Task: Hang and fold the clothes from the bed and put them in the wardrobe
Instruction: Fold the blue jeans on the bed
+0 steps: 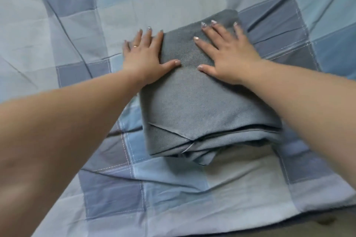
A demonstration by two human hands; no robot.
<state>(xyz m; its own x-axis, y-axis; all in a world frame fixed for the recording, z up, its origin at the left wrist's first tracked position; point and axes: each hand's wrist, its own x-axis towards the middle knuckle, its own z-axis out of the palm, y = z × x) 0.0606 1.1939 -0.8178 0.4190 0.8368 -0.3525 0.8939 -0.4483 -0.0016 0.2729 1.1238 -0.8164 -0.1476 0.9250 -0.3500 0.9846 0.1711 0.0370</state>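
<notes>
On the garment: right hand (pixel 229 57) is lying flat, fingers spread, pressing the folds down.
Left hand (pixel 143 56): fingers straight, together, bracing the left edge; thumb resting on top.
Folded grey-blue garment (pixel 202 113): sitting mid-bed, layered edges facing near, likely being squared for stacking.
Checked blue bedcover (pixel 77 25): lying rumpled underneath.

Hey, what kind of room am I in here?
Most likely a bedroom: a blue checked bedcover fills the view, and both hands press a folded grey garment flat on it. No wardrobe or walls show.
</notes>
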